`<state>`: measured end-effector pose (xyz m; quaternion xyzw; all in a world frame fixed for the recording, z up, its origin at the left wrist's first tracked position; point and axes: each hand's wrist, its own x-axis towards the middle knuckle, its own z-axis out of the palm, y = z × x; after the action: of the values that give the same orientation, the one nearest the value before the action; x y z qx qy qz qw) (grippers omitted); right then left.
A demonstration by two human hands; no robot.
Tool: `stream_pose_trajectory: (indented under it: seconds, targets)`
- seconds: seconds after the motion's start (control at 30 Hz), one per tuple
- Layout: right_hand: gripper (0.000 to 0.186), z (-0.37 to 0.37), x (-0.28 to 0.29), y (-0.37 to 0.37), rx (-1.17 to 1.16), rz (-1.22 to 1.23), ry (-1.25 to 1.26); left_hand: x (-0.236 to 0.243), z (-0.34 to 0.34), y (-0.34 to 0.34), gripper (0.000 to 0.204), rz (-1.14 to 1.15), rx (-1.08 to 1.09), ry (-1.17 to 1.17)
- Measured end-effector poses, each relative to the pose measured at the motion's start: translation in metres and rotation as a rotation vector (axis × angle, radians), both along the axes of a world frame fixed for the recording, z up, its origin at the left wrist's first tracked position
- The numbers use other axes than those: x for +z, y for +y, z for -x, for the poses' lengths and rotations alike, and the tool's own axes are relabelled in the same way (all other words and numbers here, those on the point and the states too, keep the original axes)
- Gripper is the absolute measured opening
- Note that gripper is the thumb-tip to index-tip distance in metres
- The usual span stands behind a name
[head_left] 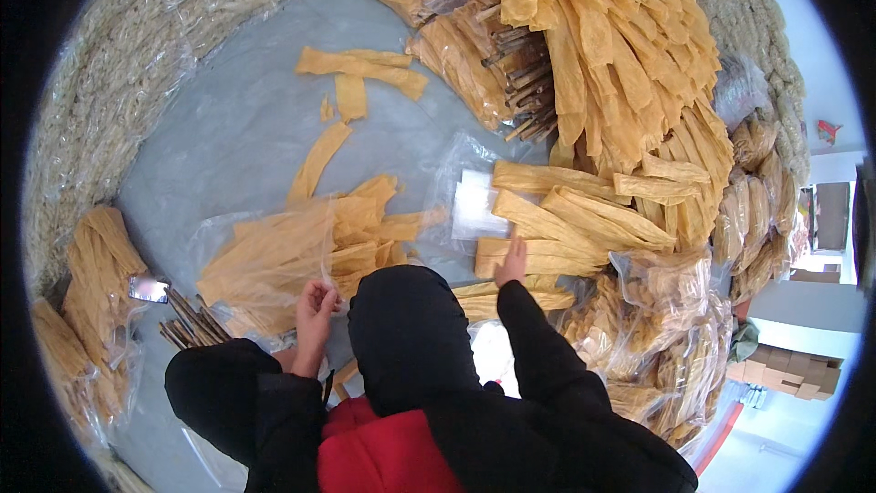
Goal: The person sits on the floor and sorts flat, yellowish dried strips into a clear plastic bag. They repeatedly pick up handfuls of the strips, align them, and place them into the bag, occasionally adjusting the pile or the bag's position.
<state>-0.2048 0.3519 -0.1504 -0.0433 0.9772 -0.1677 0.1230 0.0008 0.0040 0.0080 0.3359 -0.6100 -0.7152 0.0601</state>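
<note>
My left hand is closed in a pinch on the edge of a clear plastic bag. Wrinkled yellow strips, which look like dried bean curd sheets, lie in and beside this bag. On the other side, my right hand has its fingers stretched out at the near left end of a stack of the same yellow sheets. Its fingertips seem to touch the stack's edge. Just left of that stack lies a clear bag with a white label.
A tall heap of yellow sheets with stick ends rises at the far right. Loose strips lie on the grey floor. A phone and sticks are at left. Filled bags crowd the right.
</note>
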Motion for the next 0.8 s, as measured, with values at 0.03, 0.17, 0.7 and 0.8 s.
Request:
stream_pose_trajectory:
  seconds: [0.03,0.17,0.7,0.8]
  targets:
    - [0.088,0.0,-0.002,0.016,0.035,-0.156,-0.087,0.0,-0.003,-0.001,0.004,-0.011,0.005,-0.006]
    - [0.091,0.019,-0.052,0.132,0.41,-0.838,0.285,-0.016,0.006,0.001,0.006,-0.061,0.243,0.091]
    - [0.132,0.125,0.002,0.11,0.247,-0.5,-0.295,-0.18,-0.148,-0.246,0.029,0.159,1.088,-0.321]
    - [0.129,0.099,-0.014,0.059,0.328,-0.614,-0.391,-0.185,-0.226,-0.284,0.032,0.227,0.978,-0.206]
